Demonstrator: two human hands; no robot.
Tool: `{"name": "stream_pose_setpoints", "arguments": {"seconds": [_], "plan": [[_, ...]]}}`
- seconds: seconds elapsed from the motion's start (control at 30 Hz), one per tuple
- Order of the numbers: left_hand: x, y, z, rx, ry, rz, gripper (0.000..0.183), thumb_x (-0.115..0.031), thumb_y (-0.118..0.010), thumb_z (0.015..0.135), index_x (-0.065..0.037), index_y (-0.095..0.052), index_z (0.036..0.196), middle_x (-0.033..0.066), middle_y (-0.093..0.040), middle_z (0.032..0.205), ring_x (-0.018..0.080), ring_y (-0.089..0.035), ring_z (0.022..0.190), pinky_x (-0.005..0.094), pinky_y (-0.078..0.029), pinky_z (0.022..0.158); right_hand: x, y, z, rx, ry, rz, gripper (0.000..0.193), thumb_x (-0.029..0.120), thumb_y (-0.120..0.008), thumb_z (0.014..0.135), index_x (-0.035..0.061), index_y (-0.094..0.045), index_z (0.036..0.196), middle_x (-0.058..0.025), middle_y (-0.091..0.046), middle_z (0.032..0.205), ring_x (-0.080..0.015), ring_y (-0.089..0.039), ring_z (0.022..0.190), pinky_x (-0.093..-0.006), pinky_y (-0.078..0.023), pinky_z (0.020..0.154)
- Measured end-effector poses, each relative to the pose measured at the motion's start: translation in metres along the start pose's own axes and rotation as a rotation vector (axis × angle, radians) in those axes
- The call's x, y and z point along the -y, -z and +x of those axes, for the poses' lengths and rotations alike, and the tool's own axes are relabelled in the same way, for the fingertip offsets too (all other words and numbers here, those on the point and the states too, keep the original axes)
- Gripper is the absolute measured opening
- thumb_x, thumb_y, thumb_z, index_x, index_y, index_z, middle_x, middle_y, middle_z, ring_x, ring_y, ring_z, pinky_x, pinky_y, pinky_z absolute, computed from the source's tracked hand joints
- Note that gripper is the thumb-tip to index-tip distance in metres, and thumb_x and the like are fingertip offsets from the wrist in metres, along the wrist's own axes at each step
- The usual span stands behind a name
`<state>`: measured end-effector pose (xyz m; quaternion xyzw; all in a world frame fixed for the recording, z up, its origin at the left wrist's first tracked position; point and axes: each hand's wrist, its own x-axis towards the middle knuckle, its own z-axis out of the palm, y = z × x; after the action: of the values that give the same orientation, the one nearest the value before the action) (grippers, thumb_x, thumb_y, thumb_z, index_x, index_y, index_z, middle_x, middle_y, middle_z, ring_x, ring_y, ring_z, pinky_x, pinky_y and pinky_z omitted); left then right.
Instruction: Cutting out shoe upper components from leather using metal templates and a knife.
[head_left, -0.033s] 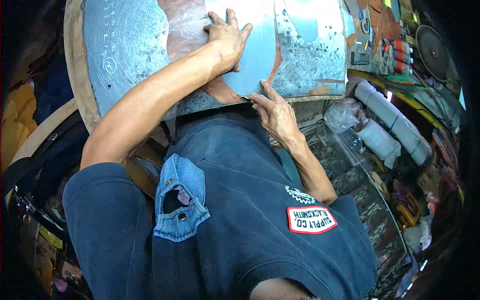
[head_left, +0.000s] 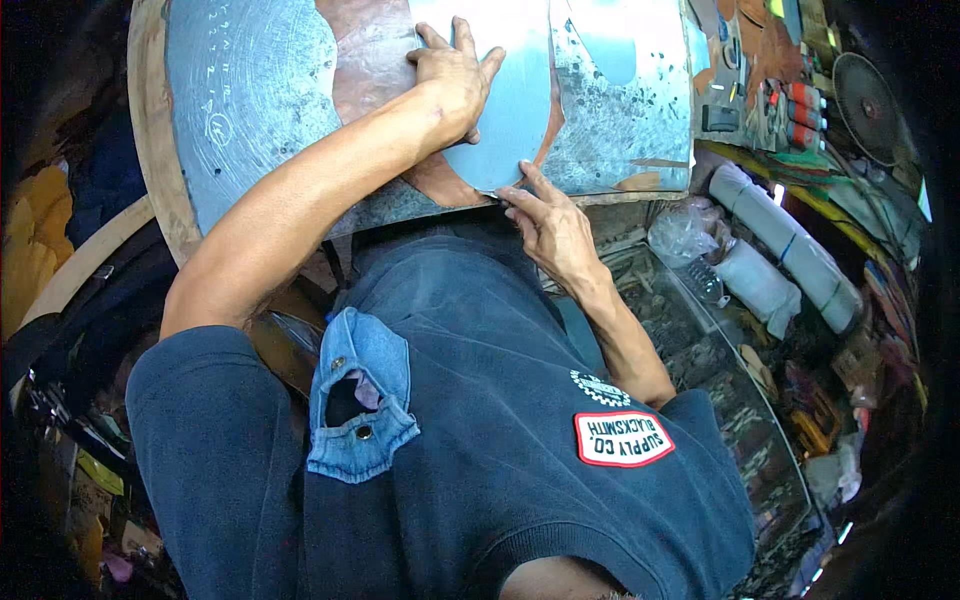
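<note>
A smooth grey rounded sheet (head_left: 505, 95) lies over a piece of brown leather (head_left: 370, 60), whose ragged edges show on both sides of it. My left hand (head_left: 455, 80) presses on the sheet with its fingers spread. Close to the near edge of the work surface, my right hand (head_left: 550, 225) is closed, its index fingertip against the rounded lower end of the sheet. Between its thumb and fingers shows the tip of a small dark thing (head_left: 492, 196), mostly hidden by the hand.
The scratched grey metal work surface (head_left: 250, 110) has a wooden rim (head_left: 155, 130) on the left. To the right are orange-red bottles (head_left: 805, 112), a small black box (head_left: 718, 118) and a round dark fan-like disc (head_left: 865, 105). Below them lie a grey roll (head_left: 785, 245) and clear plastic wrap (head_left: 680, 232).
</note>
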<state>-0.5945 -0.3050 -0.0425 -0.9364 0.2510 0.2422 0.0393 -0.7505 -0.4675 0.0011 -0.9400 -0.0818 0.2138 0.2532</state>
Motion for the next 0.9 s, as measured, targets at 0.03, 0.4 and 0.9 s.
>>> {"name": "stream_pose_setpoints", "arguments": {"seconds": [0.03,0.4,0.9], "plan": [[-0.001,0.000,0.000,0.004,0.007,-0.003,0.120,-0.053,-0.089,0.053,-0.028,-0.026,0.153,0.0333,-0.019,0.152,0.0657,-0.036,0.124,0.0520,-0.058,0.081,-0.004,0.003,0.001,0.010,0.055,-0.021,0.030,0.008,-0.065,0.083,0.0123,-0.069,0.113,-0.0257,-0.054,0.134,-0.0425,-0.064,0.103,-0.0466,-0.053,0.088],[-0.003,0.005,-0.002,0.028,0.028,-0.004,0.119,-0.049,-0.090,0.053,-0.029,-0.028,0.153,0.0327,-0.019,0.153,0.0631,-0.035,0.126,0.0499,-0.057,0.085,-0.032,0.034,0.021,0.245,0.186,-0.147,0.032,0.009,-0.063,0.083,0.0162,-0.068,0.114,-0.0080,-0.060,0.133,-0.0316,-0.063,0.092,-0.0450,-0.050,0.082],[-0.011,-0.002,-0.003,-0.004,0.109,0.026,0.117,-0.049,-0.090,0.051,-0.033,-0.032,0.151,0.0257,-0.022,0.154,0.0591,-0.034,0.130,0.0453,-0.055,0.090,-0.051,0.064,0.065,0.429,0.432,-0.232,0.046,0.001,-0.066,0.071,0.0149,-0.071,0.114,-0.0186,-0.045,0.145,-0.0338,-0.059,0.116,-0.0460,-0.050,0.089]]}}
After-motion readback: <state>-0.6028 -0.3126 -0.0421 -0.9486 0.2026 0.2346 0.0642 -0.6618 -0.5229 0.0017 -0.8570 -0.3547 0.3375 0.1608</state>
